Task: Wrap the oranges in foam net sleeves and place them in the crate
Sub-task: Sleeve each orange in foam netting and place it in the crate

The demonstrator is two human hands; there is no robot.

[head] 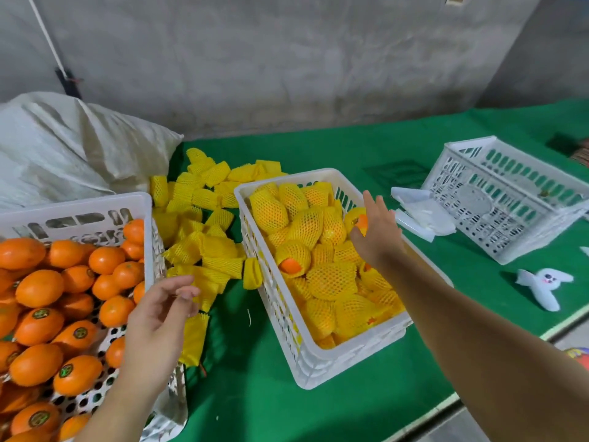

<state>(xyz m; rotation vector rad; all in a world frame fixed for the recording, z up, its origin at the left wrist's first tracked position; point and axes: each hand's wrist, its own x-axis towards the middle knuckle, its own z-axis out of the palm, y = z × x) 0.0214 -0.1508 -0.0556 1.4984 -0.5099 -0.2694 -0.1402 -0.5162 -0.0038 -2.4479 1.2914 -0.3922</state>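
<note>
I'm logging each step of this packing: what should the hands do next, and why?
Probably pick up a sleeve: the right hand is open over the full crate, its wrapped orange just set in, and the empty left hand hovers by the loose foam sleeves.

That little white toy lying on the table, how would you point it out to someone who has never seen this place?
Start at the green table and find the empty white crate at its far right. Nearer the table's front edge lies the small white plush toy, alone on the cloth. It is the only soft thing with a drawn face.
</note>
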